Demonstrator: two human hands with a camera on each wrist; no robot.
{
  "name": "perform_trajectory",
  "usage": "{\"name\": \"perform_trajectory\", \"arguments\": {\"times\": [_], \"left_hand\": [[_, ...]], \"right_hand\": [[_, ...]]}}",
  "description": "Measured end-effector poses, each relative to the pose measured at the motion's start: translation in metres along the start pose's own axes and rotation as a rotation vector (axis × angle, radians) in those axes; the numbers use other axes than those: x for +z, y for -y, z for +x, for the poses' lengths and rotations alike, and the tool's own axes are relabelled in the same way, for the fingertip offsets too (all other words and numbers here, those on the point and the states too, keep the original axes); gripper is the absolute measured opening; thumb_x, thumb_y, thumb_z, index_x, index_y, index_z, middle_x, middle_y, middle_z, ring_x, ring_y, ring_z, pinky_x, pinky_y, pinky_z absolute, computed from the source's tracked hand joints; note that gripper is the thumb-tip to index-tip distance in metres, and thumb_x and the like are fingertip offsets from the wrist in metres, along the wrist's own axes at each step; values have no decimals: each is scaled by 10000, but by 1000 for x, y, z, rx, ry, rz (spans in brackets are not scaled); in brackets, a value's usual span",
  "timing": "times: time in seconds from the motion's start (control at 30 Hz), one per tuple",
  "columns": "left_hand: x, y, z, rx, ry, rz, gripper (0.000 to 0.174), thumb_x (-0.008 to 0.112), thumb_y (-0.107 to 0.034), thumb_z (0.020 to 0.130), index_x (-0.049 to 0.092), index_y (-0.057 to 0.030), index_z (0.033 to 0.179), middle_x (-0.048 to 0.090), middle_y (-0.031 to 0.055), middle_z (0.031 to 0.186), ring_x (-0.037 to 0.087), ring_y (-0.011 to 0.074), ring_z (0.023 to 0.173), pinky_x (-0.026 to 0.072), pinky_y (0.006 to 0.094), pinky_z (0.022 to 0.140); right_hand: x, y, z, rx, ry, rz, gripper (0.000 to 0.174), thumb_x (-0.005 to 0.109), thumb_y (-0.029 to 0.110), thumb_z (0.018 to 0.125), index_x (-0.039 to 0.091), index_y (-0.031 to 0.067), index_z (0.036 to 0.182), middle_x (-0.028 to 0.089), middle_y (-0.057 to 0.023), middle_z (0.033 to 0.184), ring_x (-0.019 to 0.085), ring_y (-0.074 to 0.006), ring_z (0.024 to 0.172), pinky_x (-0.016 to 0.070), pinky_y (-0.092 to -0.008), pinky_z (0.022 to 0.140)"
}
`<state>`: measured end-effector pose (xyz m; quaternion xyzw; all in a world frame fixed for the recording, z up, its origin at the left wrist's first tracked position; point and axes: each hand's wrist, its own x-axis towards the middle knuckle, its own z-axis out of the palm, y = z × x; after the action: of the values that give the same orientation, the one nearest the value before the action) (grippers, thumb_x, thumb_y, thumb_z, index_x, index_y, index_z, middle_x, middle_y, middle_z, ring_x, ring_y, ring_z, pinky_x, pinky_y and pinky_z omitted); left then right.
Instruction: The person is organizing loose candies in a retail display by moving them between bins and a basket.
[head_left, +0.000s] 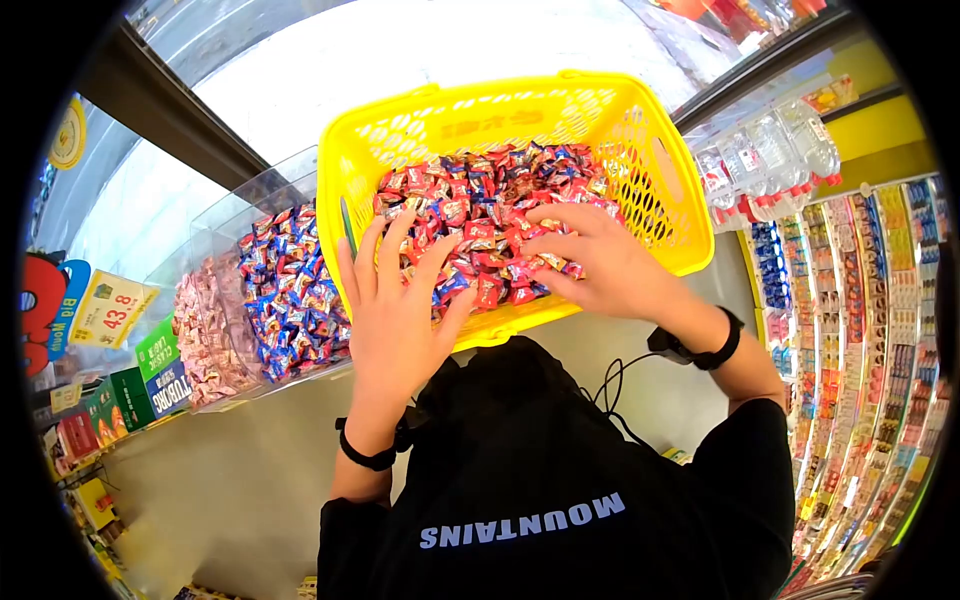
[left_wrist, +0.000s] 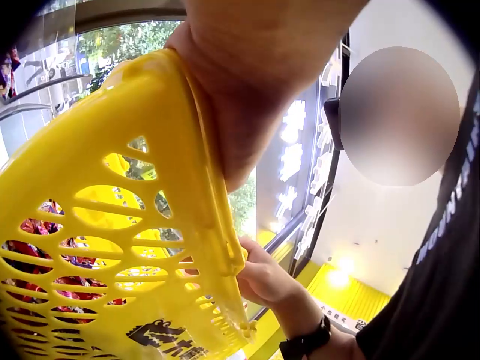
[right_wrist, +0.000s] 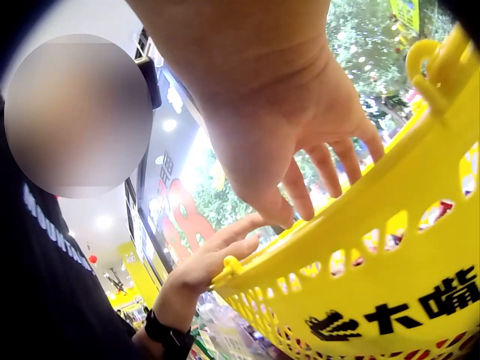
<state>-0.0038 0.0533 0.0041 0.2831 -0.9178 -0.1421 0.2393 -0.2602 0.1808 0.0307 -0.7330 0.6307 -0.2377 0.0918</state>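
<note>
A yellow plastic basket (head_left: 690, 245) with cut-out holes holds a heap of wrapped candies (head_left: 480, 190), mostly red with some blue. My left hand (head_left: 388, 315) lies over the basket's near left corner, fingers long and spread, tips reaching over the candies. On the right, my right hand (head_left: 605, 262) is inside the near rim, its fingers loosely bent and spread above the heap. In the right wrist view, the right fingers (right_wrist: 322, 165) hang apart beyond the rim, and the left hand (right_wrist: 214, 259) rests by the basket's corner. Neither hand shows a candy in its grasp.
Left of the basket, clear bins hold blue-wrapped candies (head_left: 295, 300) and pink-wrapped candies (head_left: 212, 335). A price sign (head_left: 112, 310) stands farther left. Shelves of packaged goods (head_left: 860, 370) line the right side, with plastic bottles (head_left: 765, 155) near the basket. A window lies beyond.
</note>
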Motion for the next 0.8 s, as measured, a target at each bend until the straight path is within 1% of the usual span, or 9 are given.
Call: {"name": "perform_trajectory", "arguments": {"times": [0.03,0.13,0.2,0.27,0.37,0.47,0.5,0.63,0.8], "left_hand": [[1,0,0,-7,5,5,520,819,-353,906,695,-197,1385,472,130,1629,364,412,1554,187,650,1303],[1,-1,0,-6,3,56,480,790,-387,930,708,-206,1367,467,117,1625,366,394,1548,179,671,1301],[1,-2,0,-22,-7,50,486,811,-363,912,713,-197,1358,478,129,1619,366,406,1549,179,661,1304],[2,-2,2,-24,-21,46,490,822,-352,902,717,-193,1353,482,135,1617,367,412,1548,177,661,1304],[2,0,1,-21,-38,37,491,825,-354,901,718,-194,1352,480,136,1618,369,414,1544,173,675,1300],[2,0,-1,-32,-50,24,493,829,-357,896,717,-196,1349,481,135,1614,367,416,1543,172,683,1297],[2,0,-1,-38,-56,21,494,830,-358,895,717,-196,1348,482,134,1612,367,417,1543,172,684,1297],[3,2,-3,-43,-74,-3,483,818,-368,901,717,-194,1340,483,134,1605,359,415,1547,163,685,1298],[4,3,-3,-44,-64,-18,480,807,-374,908,716,-186,1340,480,130,1607,353,415,1550,154,679,1304]], "right_hand": [[-8,-5,4,-17,10,-52,254,809,183,895,767,78,1122,682,-147,1326,660,-375,1224,531,-484,1064],[-33,-33,28,60,183,-39,280,801,197,933,780,103,1196,666,-170,1392,642,-385,1290,512,-476,1118],[-39,-55,50,86,310,-107,285,781,218,941,781,94,1198,658,-188,1372,640,-393,1275,513,-475,1116],[-31,-80,69,141,459,-196,289,772,223,940,785,100,1201,646,-192,1385,633,-402,1276,513,-482,1118],[6,-120,81,183,598,-359,290,750,246,933,799,147,1201,623,-198,1409,617,-416,1293,506,-512,1127],[45,-154,78,124,593,-495,274,702,269,925,819,224,1168,634,-167,1346,589,-405,1319,538,-567,1065],[55,-159,77,147,593,-528,282,694,246,919,820,210,1169,606,-174,1397,557,-406,1371,522,-593,1084],[85,-184,84,274,508,-512,296,706,201,890,817,169,1162,620,-181,1381,563,-408,1367,514,-574,1089],[88,-193,73,114,450,-629,198,727,168,846,833,138,1011,630,-170,1326,577,-395,1323,527,-577,1063]]}}
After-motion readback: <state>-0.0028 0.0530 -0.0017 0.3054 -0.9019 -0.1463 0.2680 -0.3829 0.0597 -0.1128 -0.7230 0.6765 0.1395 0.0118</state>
